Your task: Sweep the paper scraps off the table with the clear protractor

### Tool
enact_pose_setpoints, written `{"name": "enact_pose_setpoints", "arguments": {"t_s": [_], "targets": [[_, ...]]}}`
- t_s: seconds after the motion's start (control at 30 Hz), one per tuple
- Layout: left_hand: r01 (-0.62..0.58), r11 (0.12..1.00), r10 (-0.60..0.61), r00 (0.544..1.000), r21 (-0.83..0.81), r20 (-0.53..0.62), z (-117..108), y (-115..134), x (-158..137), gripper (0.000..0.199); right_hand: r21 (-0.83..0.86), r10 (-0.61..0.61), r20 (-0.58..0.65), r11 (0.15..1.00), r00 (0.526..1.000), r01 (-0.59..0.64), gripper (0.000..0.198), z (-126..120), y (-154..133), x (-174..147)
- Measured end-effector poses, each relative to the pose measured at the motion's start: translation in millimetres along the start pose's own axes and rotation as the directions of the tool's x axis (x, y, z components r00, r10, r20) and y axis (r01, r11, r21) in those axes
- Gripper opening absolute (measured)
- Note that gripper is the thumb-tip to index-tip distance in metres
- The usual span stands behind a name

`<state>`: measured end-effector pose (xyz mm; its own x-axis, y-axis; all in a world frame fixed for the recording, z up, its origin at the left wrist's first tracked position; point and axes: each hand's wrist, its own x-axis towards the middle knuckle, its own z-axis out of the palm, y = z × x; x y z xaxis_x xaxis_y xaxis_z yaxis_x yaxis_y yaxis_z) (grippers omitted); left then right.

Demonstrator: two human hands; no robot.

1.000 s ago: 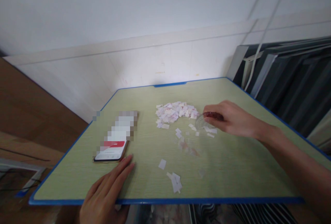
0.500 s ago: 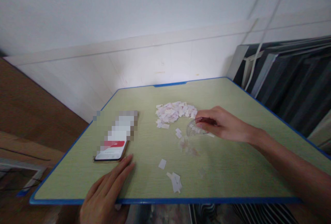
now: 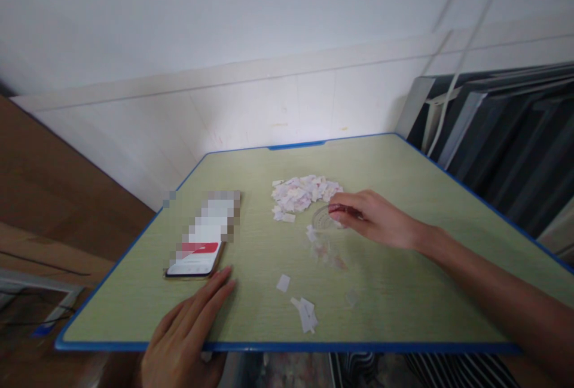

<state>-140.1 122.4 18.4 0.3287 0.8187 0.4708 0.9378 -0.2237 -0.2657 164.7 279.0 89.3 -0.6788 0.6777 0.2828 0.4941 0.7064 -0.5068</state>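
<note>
My right hand is closed on a clear, half-round protractor, held low beside the near right side of a heap of small white paper scraps. Something dark red shows between the thumb and fingers; its kind is unclear. My left hand lies over the table's near edge with fingers stretched out, holding nothing. Its fingertips are close to the bottom end of a phone, whose screen is lit and partly pixelated.
Loose paper scraps and a single paper piece lie nearer the front edge. Faint, see-through bits are spread below the heap. The green table has a blue rim and meets a white wall. Dark panels lean at the right.
My right hand has moved slightly left with the protractor, nearer the small scraps below the heap. My left hand stays in place.
</note>
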Motion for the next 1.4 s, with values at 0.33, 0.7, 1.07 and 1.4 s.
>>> {"name": "enact_pose_setpoints", "arguments": {"t_s": [0.33, 0.7, 1.07, 1.4], "targets": [[0.002, 1.000, -0.003, 1.000, -0.030, -0.021, -1.6, 0.4, 0.2, 0.050, 0.051, -0.005, 0.004, 0.999, 1.000, 0.005, 0.016, 4.1, 0.5, 2.3], [-0.012, 1.000, 0.012, 1.000, -0.011, -0.013, -2.3, 0.0, 1.1, 0.051, -0.389, 0.010, -0.010, 0.921, 1.000, -0.013, 0.022, 5.8, -3.9, -0.2], [0.001, 0.999, -0.001, 1.000, -0.042, -0.015, -1.9, -0.1, 0.9, 0.053, -0.296, 0.049, -0.001, 0.954, 0.999, -0.047, 0.018, 0.9, -5.4, 0.1], [0.000, 1.000, 0.000, 1.000, -0.025, -0.004, -2.2, 0.0, 0.0, 0.054, -0.243, 0.070, -0.012, 0.967, 0.997, -0.071, 0.019, 0.8, -0.9, 1.5]]}}
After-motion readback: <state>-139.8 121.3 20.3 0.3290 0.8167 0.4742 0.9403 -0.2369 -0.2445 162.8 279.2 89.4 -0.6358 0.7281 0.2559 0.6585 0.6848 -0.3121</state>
